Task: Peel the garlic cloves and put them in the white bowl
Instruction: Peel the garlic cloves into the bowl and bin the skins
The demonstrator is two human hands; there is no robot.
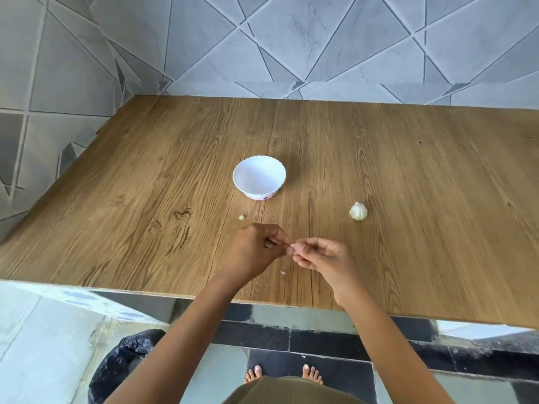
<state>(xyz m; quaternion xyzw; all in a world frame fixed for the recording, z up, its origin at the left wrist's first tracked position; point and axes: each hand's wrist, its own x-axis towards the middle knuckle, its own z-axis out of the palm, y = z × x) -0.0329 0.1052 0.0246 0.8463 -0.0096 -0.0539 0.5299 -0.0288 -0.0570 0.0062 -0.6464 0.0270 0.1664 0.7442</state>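
Nearest the lens: olive garment at the bottom edge, bare feet just past it on dark floor tiles. Left of those, a black bag-lined bin on the floor. From there, two bare forearms reaching far-ward over the near edge of the wooden table. Over the table's near-centre: left hand and right hand, fingertips meeting. Left hand: fingers curled in, thumb and forefinger pinching one end of a small pale garlic clove. Right hand: fingers curled likewise, thumb and forefinger pinching the other end of the same clove. Clove mostly hidden behind fingertips, so can't tell how much skin it carries. Position of clove: between the two hands, near of the white bowl and well apart from it. Bowl upright at mid-table, scalloped rim, pink patterned band round the base. Whole garlic bulb on the table, right of the bowl and a bit nearer, apart from both bowl and hands, far-right of the right hand. Small pale-green bit on the wood just far of the left hand, between that hand and the bowl. Thin pale scrap of peel on the wood just near of the hands, between the wrists. Behind and to the left: grey tiled wall with an angular line pattern.
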